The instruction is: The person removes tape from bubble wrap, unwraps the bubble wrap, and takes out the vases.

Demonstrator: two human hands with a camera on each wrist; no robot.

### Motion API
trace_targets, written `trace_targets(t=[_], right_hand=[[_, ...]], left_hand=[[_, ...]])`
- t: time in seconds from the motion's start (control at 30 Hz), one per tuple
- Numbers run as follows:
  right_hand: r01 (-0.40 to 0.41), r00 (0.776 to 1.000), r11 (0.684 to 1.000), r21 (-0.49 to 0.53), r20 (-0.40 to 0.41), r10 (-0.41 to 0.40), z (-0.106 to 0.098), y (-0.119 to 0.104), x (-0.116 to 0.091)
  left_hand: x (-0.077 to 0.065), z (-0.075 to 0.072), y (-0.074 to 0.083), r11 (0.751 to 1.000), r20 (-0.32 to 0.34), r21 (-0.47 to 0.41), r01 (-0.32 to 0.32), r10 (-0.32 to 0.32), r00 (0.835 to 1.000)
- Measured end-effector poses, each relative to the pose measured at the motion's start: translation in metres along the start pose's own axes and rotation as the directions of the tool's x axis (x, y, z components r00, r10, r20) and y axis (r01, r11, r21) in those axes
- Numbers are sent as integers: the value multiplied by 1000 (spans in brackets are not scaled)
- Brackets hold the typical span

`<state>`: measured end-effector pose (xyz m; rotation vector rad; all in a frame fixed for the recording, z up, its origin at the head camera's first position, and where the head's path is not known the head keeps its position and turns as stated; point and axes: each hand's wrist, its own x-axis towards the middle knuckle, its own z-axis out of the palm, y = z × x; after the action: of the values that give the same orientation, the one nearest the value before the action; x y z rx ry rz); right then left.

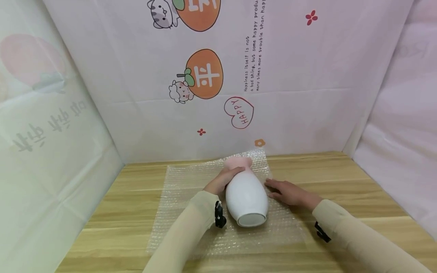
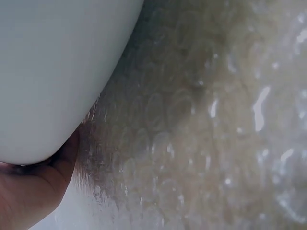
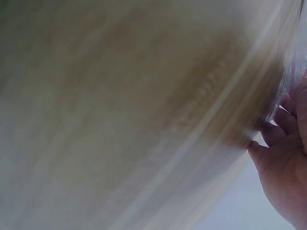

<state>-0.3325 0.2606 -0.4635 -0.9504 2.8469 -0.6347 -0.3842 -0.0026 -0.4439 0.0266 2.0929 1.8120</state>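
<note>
A vase (image 1: pixel 246 195), white in the body and pink at the neck, lies on its side with its base facing me. Beneath it spreads a sheet of clear bubble wrap (image 1: pixel 191 212). My left hand (image 1: pixel 223 180) grips the vase near its neck from the left side. In the left wrist view, fingers (image 2: pixel 67 158) curl against the vase's narrowing end, just over the wrap. On the other side, my right hand (image 1: pixel 286 192) is at the wrap's right edge, thumb and fingers apart. Its fingers (image 3: pixel 288 120) touch the plastic in the blurred right wrist view.
The wrap lies on a wood-grain table (image 1: pixel 327 174). White printed cloth (image 1: pixel 290 113) hangs behind the table's far edge, and more pale cloth (image 1: pixel 51 159) stands along the left and right sides. A black wrist strap (image 1: pixel 219 215) shows on the left sleeve.
</note>
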Motion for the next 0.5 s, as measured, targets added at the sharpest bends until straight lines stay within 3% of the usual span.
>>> trace_targets(t=[0.5], right_hand=[[18,1000,1000,4,-10,-18,-1,-2,-2]], left_hand=[[1,-1,3,999,-7,-31,36,-37,999]])
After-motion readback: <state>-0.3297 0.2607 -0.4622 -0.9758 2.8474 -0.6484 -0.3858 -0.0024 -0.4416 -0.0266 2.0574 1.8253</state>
